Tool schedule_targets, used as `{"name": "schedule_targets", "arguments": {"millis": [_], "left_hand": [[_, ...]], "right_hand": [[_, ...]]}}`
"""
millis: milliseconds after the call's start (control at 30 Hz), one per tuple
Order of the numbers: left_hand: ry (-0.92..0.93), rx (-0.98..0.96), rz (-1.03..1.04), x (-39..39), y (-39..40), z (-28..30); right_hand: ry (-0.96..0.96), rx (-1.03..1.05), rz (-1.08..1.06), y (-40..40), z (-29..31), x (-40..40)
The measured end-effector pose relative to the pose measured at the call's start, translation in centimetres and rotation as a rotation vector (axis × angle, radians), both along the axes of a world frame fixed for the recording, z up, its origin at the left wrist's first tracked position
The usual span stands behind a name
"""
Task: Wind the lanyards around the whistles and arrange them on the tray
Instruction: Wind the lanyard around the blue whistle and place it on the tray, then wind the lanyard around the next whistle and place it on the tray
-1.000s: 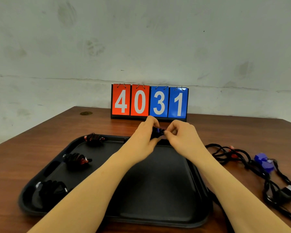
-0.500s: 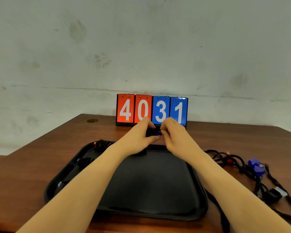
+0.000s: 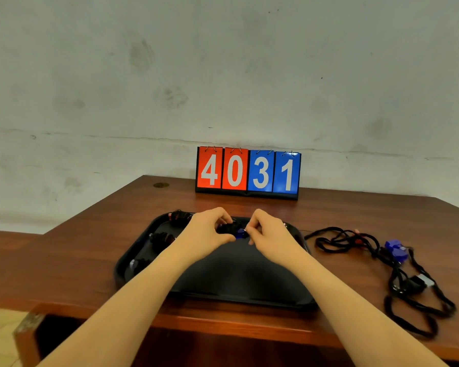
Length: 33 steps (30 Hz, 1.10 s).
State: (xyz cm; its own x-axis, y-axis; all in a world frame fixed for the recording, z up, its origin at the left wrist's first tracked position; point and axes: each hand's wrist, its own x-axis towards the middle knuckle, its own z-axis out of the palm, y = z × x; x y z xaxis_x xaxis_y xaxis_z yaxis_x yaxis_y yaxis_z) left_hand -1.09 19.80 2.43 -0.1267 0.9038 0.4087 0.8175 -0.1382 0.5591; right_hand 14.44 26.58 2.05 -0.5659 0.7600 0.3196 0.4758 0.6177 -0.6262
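Both hands meet over the far part of the black tray. My left hand grips a blue whistle wrapped in black lanyard cord, and my right hand pinches its right end. Three wound whistles lie along the tray's left side: one at the far corner, one in the middle, one nearer. On the table to the right lies a tangle of black lanyards with a blue whistle, a red one and a black one.
A flip scoreboard reading 4031 stands at the back of the wooden table, against a grey wall. The table's front edge runs just below the tray.
The view has pulled back and tilted up, so the tray looks smaller. Both hands stayed together on the wrapped whistle and sank closer to the tray's far part.
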Motion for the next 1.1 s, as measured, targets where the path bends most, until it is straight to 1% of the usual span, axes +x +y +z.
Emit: {"name": "schedule_targets", "arguments": {"millis": [167,367,467,700,933,1100], "left_hand": [[0.015,-0.055,0.011,-0.7,-0.6,-1.2],[0.024,-0.104,0.040,-0.5,0.3,-2.1],[0.015,-0.111,0.056,-0.7,0.6,-2.3],[0.008,-0.137,0.058,-0.7,0.3,-2.5],[0.016,-0.071,0.067,0.7,-0.8,-1.6],[-0.027,-0.047,0.023,3.2,-1.4,-0.6]], "right_hand": [[-0.127,0.049,-0.019,0.2,-0.8,-0.6],[-0.219,-0.002,-0.058,0.4,-1.2,-1.1],[-0.212,-0.032,-0.063,0.6,-1.3,-1.3],[-0.215,-0.008,-0.068,0.5,-1.3,-1.1],[-0.189,0.041,-0.114,-0.2,-0.8,0.3],[-0.143,0.089,-0.169,-0.8,0.0,3.1]]}}
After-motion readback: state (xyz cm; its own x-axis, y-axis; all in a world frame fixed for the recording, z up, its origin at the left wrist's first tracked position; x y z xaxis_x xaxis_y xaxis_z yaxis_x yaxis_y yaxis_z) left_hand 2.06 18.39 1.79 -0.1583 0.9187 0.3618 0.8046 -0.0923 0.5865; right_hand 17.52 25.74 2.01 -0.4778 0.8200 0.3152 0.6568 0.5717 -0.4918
